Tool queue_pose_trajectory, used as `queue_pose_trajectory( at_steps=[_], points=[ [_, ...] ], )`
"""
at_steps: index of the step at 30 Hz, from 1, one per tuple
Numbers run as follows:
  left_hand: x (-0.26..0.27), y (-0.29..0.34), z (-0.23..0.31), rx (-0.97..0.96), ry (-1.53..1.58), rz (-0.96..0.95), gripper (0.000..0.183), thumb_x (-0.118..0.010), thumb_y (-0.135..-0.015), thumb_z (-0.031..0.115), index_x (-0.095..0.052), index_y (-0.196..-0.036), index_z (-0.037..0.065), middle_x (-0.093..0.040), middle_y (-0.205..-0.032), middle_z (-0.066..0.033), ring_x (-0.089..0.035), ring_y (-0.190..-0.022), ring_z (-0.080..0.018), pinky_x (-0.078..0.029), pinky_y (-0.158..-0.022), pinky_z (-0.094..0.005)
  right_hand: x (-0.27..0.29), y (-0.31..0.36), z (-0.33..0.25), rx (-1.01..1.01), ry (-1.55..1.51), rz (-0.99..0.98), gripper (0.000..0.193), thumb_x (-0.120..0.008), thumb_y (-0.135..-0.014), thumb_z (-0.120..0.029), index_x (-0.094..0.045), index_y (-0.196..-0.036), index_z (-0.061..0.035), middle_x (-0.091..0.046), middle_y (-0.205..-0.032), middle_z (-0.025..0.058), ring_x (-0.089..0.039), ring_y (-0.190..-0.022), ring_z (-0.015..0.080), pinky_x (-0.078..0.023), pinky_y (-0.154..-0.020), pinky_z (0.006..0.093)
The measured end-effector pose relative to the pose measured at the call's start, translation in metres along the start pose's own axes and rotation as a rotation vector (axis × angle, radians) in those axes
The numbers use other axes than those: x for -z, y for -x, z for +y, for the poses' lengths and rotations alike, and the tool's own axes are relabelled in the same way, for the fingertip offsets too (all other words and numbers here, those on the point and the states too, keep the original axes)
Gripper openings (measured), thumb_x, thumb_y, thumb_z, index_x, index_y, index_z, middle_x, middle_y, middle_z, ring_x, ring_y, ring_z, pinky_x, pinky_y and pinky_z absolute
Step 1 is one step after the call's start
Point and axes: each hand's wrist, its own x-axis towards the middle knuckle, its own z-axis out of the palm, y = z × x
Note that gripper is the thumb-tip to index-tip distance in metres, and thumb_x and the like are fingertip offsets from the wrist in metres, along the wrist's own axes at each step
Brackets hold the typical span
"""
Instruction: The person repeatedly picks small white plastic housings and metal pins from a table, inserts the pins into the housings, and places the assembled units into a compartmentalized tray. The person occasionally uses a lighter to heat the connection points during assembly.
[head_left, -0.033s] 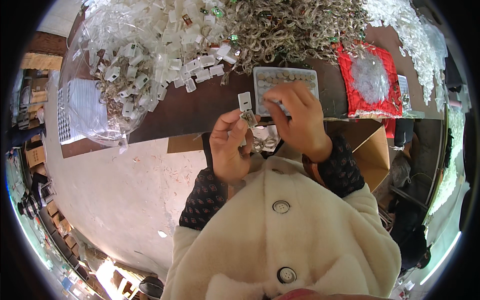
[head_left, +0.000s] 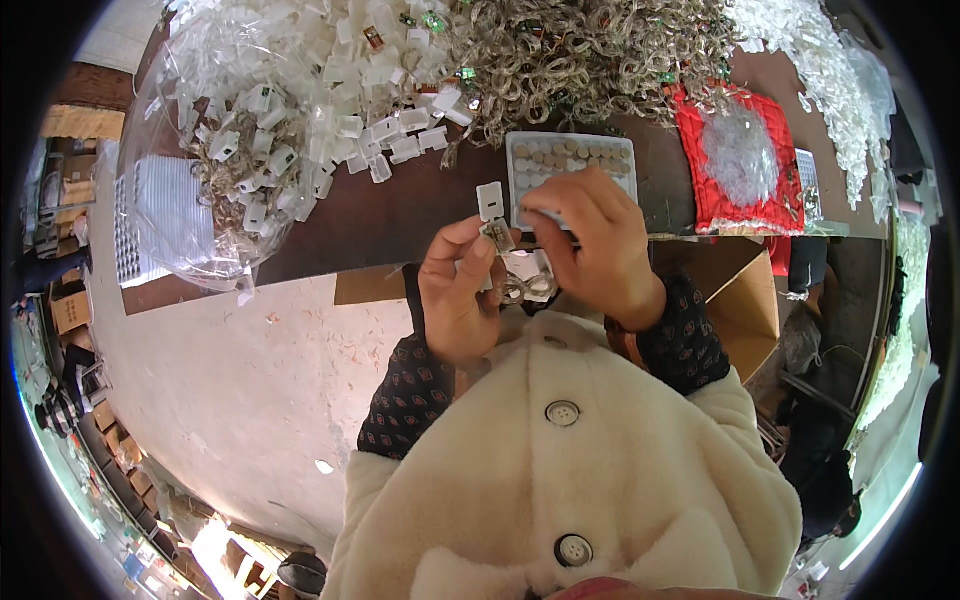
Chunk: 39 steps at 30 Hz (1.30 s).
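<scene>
My left hand [head_left: 461,290] is closed on a small white plastic case [head_left: 489,202] by its lower part, its lid flipped up above my thumb. A coil of clear wire [head_left: 515,291] hangs beside that hand. My right hand [head_left: 592,238] is just to the right, thumb and fingertips pinched together near the case without visibly touching it. What is in that pinch, if anything, is too small to make out. Behind my right hand lies a pale tray [head_left: 512,165] with rows of small round button cells [head_left: 571,147], partly hidden by the hand.
Loose white cases [head_left: 385,130] and a large heap of wire coils [head_left: 590,70] cover the table's far side. A clear bag [head_left: 240,200] of wired cases lies left. At right is a red cloth [head_left: 700,190] bearing clear plastic pieces. A cardboard box [head_left: 745,305] stands below the table edge.
My right hand has shifted slightly down and left, its pinched fingertips nearer the case, showing more of the tray's cells. My left hand stays in place with the case.
</scene>
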Motion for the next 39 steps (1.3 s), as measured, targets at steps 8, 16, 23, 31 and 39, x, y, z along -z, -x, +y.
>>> queue_pose_trajectory(
  at_steps=[8,16,23,31,39],
  points=[
    [-0.002,0.004,-0.002,0.017,0.028,0.000,0.024,-0.066,-0.095,0.008,-0.063,-0.119,0.004,-0.067,-0.094,-0.0010,-0.056,-0.070,-0.0065,-0.045,-0.058,-0.0214,0.007,0.001,-0.016,0.053,-0.075,-0.095,0.027,-0.068,-0.069,0.003,-0.063,-0.095,-0.0043,-0.063,-0.089,0.0092,-0.063,-0.077,0.0297,-0.051,-0.067,0.0395],
    [0.001,0.008,-0.002,0.086,0.093,-0.006,0.024,-0.064,-0.097,0.011,-0.064,-0.120,0.006,-0.067,-0.095,-0.0002,-0.055,-0.069,-0.0050,-0.042,-0.056,-0.0204,0.018,0.011,-0.029,0.068,-0.024,-0.141,0.033,-0.075,-0.071,-0.008,-0.066,-0.103,-0.0034,-0.064,-0.096,0.0090,-0.065,-0.081,0.0273,-0.051,-0.069,0.0370],
    [-0.005,0.010,-0.003,0.087,0.158,-0.086,0.025,-0.061,-0.099,0.017,-0.061,-0.120,0.004,-0.069,-0.101,-0.0055,-0.063,-0.075,-0.0085,-0.050,-0.062,-0.0212,0.016,0.019,-0.028,-0.232,-0.308,0.030,0.031,-0.074,-0.085,-0.010,-0.065,-0.113,0.0018,-0.067,-0.098,0.0129,-0.068,-0.086,0.0227,-0.052,-0.074,0.0323],
    [-0.015,0.013,-0.002,0.234,0.261,-0.229,0.029,-0.061,-0.098,0.020,-0.063,-0.120,0.002,-0.070,-0.106,-0.0094,-0.054,-0.068,-0.0031,-0.046,-0.062,-0.0193,0.012,0.025,-0.019,-0.429,-0.739,0.046,0.018,-0.072,-0.085,0.003,-0.070,-0.102,-0.0015,-0.072,-0.093,0.0094,-0.069,-0.081,0.0141,-0.055,-0.072,0.0271],
    [-0.023,0.022,-0.008,0.328,0.324,-0.151,0.034,-0.054,-0.102,0.034,-0.055,-0.129,0.013,-0.064,-0.114,-0.0045,-0.064,-0.103,-0.0196,-0.055,-0.086,-0.0379,0.019,0.027,-0.007,-0.006,-0.688,-0.028,0.031,-0.073,-0.075,0.011,-0.070,-0.103,-0.0023,-0.068,-0.112,0.0119,-0.064,-0.101,0.0265,-0.053,-0.085,0.0342]
  ],
)
